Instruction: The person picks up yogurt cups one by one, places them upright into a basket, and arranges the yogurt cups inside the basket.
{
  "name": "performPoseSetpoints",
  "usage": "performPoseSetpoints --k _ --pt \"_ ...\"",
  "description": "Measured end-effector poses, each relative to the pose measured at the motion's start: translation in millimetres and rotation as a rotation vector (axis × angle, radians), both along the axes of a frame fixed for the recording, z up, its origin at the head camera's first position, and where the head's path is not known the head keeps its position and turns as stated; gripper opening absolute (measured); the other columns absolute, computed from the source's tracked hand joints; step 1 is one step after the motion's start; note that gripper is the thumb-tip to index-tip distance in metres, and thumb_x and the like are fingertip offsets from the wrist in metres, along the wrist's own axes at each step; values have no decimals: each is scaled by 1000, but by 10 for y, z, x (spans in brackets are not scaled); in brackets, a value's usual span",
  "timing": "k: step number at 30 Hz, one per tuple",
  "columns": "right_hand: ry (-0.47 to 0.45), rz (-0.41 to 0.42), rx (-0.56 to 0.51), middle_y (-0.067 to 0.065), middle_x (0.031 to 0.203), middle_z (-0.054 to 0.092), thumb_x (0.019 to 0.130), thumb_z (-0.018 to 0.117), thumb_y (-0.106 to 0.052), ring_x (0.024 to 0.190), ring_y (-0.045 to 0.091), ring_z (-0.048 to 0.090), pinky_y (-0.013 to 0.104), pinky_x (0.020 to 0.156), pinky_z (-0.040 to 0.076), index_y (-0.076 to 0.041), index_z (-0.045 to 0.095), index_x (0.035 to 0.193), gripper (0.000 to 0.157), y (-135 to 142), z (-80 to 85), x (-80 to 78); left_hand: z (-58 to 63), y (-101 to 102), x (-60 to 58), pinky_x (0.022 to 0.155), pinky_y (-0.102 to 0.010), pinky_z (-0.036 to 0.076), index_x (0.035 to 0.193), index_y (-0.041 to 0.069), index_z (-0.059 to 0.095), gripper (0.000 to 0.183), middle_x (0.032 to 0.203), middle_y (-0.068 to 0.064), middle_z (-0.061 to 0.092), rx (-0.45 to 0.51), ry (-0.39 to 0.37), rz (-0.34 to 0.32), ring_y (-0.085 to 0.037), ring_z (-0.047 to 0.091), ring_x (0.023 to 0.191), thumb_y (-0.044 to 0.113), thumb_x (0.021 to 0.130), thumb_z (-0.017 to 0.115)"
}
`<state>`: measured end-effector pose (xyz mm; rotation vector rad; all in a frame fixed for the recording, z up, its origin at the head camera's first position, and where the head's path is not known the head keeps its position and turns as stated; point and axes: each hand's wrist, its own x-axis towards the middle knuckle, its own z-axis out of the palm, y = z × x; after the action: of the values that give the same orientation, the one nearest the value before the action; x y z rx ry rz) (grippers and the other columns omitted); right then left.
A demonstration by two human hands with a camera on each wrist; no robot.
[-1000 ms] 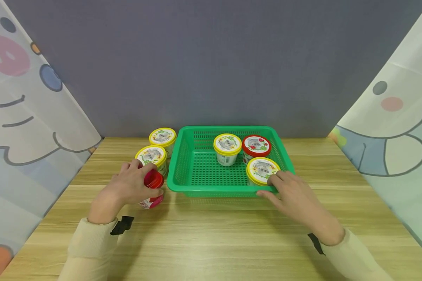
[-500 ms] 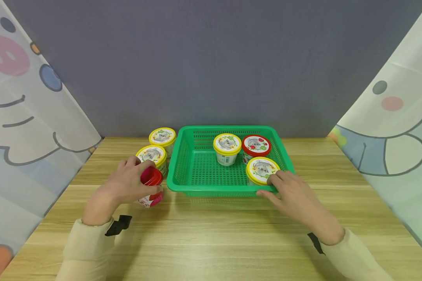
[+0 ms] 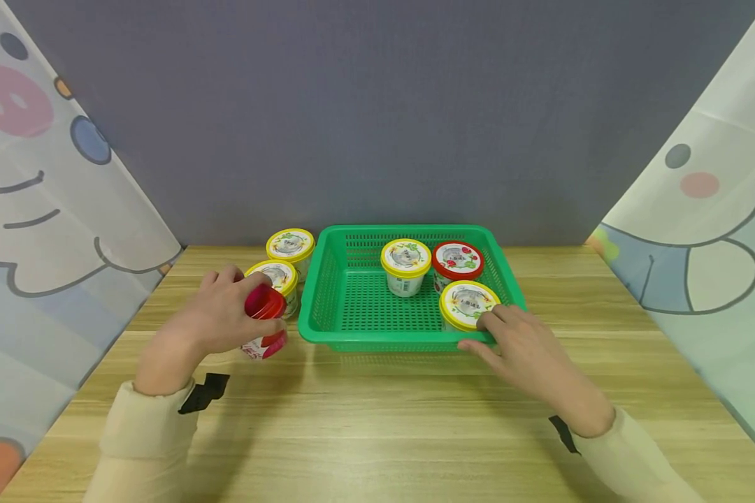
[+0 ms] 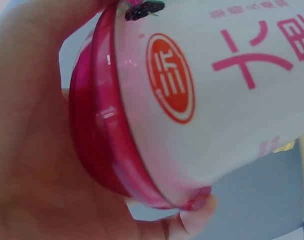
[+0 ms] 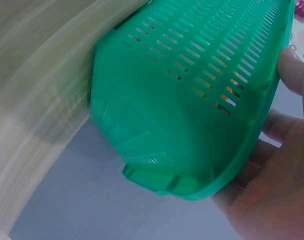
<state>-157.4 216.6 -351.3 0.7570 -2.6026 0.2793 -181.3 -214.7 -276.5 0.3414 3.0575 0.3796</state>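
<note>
- The left hand [image 3: 217,314] grasps a white pink-lidded cup [image 3: 263,347], fingers curled around it near the lid; whether the cup's base touches the tabletop [image 3: 377,433] I can't tell.
- That cup is outside the green basket [image 3: 409,337], just left of its near left corner.
- The right hand [image 3: 528,356] grips the basket's near rim towards the right, thumb outside and fingers over the edge.
- Right by those fingers, inside the basket, stands a yellow-lidded tub [image 3: 469,305]; a red-lidded tub [image 3: 458,258] is just behind it, and a second yellow-lidded tub [image 3: 405,258] is beside the red one, to its left.
- Left of the basket stand two more yellow-lidded tubs [image 3: 290,244], one behind the other, the nearer partly hidden by the left hand.
- A grey panel [image 3: 377,119] rises behind.
</note>
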Motion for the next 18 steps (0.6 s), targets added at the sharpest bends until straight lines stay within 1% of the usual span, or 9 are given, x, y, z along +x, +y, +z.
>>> performPoseSetpoints --k 7,12,15,18 --pt "18 11 0 -6 81 52 83 83 -38 77 16 53 35 67 48 -10 65 88 34 -5 5 7 142 1 -6 75 -59 56 136 8 56 67 127 -29 47 -5 27 -7 -50 38 116 47 85 74" --pt "11 17 1 -6 81 52 83 84 -37 77 16 53 35 68 48 -11 65 88 33 -9 12 14 228 18 -27 76 -59 55 139 9 54 71 127 -28 46 -24 38 -15 -49 38 115 50 84 74" --pt "9 14 1 -6 81 51 83 83 -37 77 16 53 35 68 47 -11 64 88 33 -6 7 15 277 42 -36 77 -59 54 139 10 54 70 124 -26 47 -32 54 -19 -48 39 113 50 84 74" --pt "14 11 0 -6 80 51 83 83 -38 76 16 52 35 67 47 -11 64 88 34 -4 -1 7 330 71 -41 78 -60 54 139 9 54 70 125 -26 46 -41 62 -16 -48 39 114 49 84 73"
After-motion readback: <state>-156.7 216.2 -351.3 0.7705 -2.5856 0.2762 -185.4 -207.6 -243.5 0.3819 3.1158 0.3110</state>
